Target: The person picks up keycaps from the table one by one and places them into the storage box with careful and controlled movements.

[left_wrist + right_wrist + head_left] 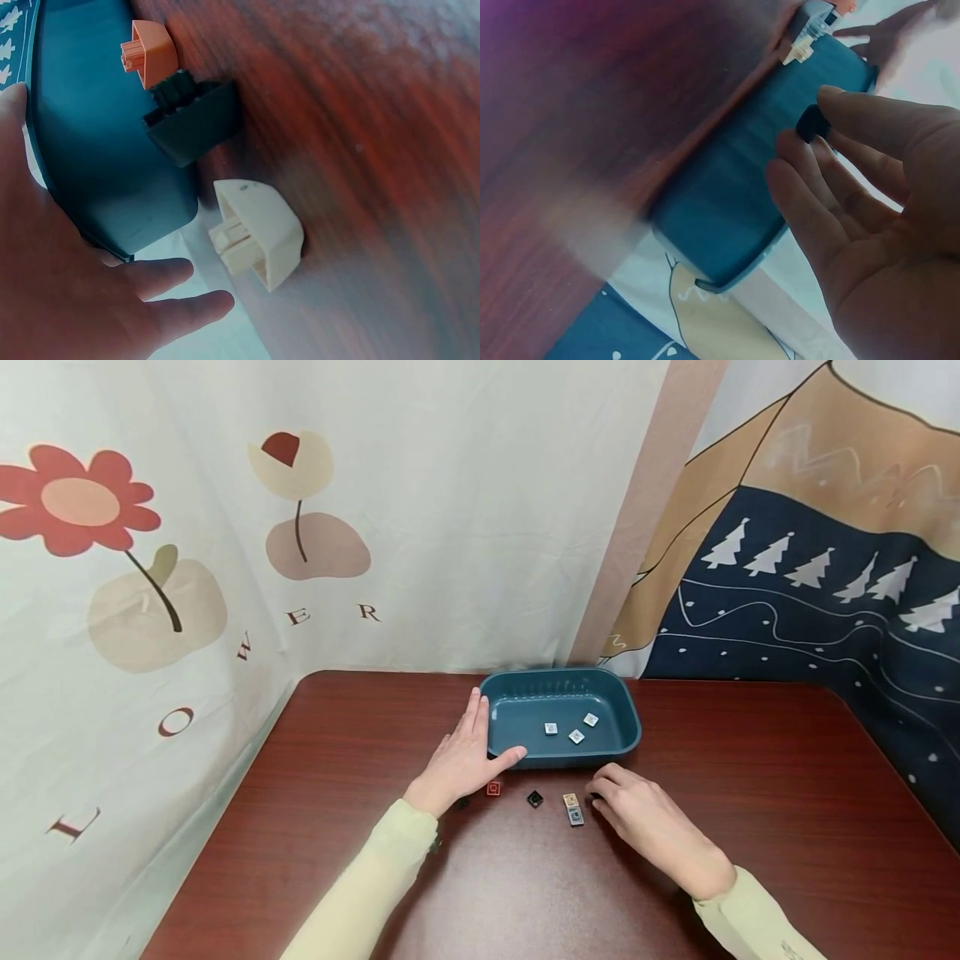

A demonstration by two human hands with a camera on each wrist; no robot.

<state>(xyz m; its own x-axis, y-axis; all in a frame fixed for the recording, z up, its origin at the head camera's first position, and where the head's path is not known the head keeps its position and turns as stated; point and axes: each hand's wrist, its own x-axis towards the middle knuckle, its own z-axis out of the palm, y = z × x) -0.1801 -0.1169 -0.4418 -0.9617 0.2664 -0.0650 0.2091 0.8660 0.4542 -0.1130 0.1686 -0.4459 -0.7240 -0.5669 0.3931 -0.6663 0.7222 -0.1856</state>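
Observation:
A blue-green plastic tray (pixel 558 760) stands at the table's back edge with three white keycaps (pixel 576 737) lying in it. My left hand (pixel 465 760) lies along the tray's left end, fingers straight, thumb at the front rim. Close to it are an orange-red keycap (pixel 159 56), a black keycap (pixel 206 120) and a white keycap (pixel 274 229), hollow sides up. My right hand (pixel 637 810), just in front of the tray, pinches a small dark keycap (pixel 810 124) between thumb and fingers. To its left lie a yellowish keycap (pixel 571 800) and a grey-blue keycap (pixel 575 817), touching.
Another dark keycap (pixel 535 798) lies on the reddish-brown table (pixel 750 760) in front of the tray. Behind the table hangs a printed curtain (pixel 465 527), with a dark blue tree-patterned part (pixel 817 610) at right.

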